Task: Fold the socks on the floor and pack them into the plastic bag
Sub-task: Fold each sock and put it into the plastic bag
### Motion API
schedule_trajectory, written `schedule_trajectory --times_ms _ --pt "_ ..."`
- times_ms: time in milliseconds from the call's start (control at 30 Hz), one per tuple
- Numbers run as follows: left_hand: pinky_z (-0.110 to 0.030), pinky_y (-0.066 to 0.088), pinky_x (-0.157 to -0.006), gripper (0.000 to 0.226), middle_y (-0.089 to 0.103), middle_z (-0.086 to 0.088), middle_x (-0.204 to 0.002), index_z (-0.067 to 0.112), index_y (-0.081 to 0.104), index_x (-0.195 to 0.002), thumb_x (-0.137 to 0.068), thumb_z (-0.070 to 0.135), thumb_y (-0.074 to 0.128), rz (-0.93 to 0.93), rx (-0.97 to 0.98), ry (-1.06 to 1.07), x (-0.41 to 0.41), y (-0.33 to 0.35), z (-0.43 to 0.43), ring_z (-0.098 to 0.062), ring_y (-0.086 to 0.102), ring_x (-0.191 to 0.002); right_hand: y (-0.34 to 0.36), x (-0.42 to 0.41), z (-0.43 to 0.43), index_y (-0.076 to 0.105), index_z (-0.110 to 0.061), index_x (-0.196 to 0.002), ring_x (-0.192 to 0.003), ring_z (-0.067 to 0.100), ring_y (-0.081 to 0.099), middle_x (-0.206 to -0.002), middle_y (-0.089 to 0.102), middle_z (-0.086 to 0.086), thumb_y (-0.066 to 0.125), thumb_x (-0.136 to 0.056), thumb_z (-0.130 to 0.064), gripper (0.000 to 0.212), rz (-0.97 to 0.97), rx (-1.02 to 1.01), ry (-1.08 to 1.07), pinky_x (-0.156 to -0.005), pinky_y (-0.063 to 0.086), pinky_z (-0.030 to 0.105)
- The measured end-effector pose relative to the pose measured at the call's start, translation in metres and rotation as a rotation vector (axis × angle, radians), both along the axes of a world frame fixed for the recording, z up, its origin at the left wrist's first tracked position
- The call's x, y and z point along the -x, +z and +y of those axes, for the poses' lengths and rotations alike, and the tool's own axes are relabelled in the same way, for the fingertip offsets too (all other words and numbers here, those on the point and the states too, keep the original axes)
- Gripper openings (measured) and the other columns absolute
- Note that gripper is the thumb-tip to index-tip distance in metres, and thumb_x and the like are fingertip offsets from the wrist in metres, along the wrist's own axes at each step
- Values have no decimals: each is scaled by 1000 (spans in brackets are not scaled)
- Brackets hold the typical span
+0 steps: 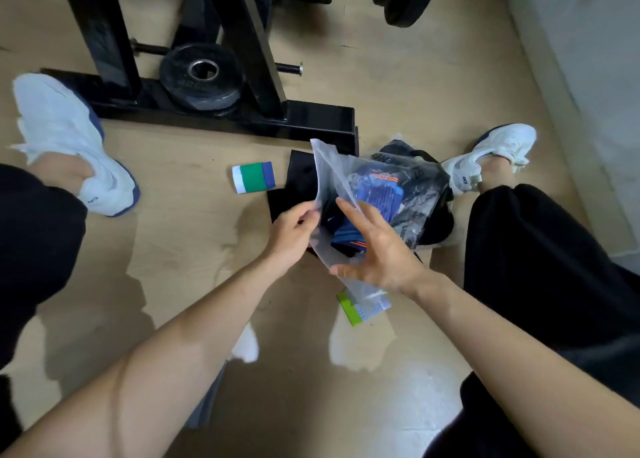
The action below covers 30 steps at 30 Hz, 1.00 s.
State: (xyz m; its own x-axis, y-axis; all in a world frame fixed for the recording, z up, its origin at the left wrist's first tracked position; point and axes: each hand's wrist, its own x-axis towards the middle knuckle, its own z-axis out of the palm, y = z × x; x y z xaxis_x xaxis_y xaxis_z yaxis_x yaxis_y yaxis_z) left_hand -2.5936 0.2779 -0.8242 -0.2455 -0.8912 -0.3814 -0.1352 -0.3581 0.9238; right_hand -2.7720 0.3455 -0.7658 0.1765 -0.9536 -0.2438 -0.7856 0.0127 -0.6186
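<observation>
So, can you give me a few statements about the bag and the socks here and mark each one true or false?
1. The left hand pinches the edge of the plastic bag. True.
2. The plastic bag is empty. False: blue socks with orange marks are inside it.
3. A folded striped sock, white, green and blue, lies on the floor outside the bag. True.
4. The person is barefoot. False: they wear white sneakers on both feet.
5. The right hand is clenched in a fist. False: its fingers are spread and lie against the bag.
</observation>
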Motion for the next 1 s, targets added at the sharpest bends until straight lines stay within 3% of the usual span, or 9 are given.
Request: schedule_trajectory --times_ms 100,200,300,367,467,533,633,833,1000 --pt "-27 57 -75 29 66 1 -130 28 63 -130 -107 27 46 165 -55 -19 11 18 0 -15 63 -115 -10 -9 -4 1 -48 -155 -152 23 17 -165 3 -2 86 -68 -51 121 49 69 2 -117 33 41" --pt "-33 52 -100 35 64 10 -131 32 56 -139 -104 33 52 196 -28 -78 21 27 -2 -6 60 -123 -12 -5 -9 10 -39 -157 -143 16 35 -162 19 -7 82 -77 -41 108 -18 146 6 -110 40 35" --pt "-34 40 -114 69 60 7 -139 39 43 -149 -86 59 66 134 1 -131 28 24 -7 1 53 -129 -6 -1 -8 32 -35 -141 -102 14 60 -131 55 -2 75 -82 -28 73 -200 156 -105 -85 51 35" --pt "-34 35 -118 92 48 3 -152 40 35 -153 -73 69 68 85 -18 -150 37 24 -12 -5 45 -138 -4 0 -7 35 -27 -122 -78 27 59 -100 61 8 71 -83 -24 53 -335 172 -235 -73 52 48" --pt "-33 32 -118 90 31 8 -163 43 21 -157 -83 53 72 -47 -5 -266 53 25 -21 -10 33 -146 -16 15 -5 42 -24 -125 -96 29 57 -103 61 3 70 -81 -37 54 -266 197 -352 -87 48 49" --pt "-26 32 -112 83 30 10 -163 42 21 -158 -91 37 70 -125 20 -354 66 21 -25 -11 31 -147 -31 28 -3 34 -37 -143 -120 30 47 -120 55 -4 65 -72 -66 82 -7 117 -316 -106 38 47" --pt "-27 30 -115 76 28 8 -164 40 28 -157 -92 21 64 -146 44 -415 83 9 -34 -12 27 -150 -50 39 -5 20 -41 -153 -135 30 37 -127 50 -3 54 -62 -86 107 77 -21 -272 -116 23 51" --pt "-35 32 -120 63 41 2 -158 29 46 -150 -92 8 59 -79 76 -405 110 3 -73 -11 37 -144 -68 82 -50 15 -35 -157 -144 36 27 -157 30 5 52 -59 -87 117 224 17 -237 -120 20 50" --pt "-40 53 -94 39 65 3 -118 20 66 -121 -83 11 65 -430 492 -268 58 -29 -82 -19 64 -105 -74 104 -71 18 -32 -157 -148 37 20 -161 22 6 68 -66 -70 111 215 34 -221 -121 20 51"
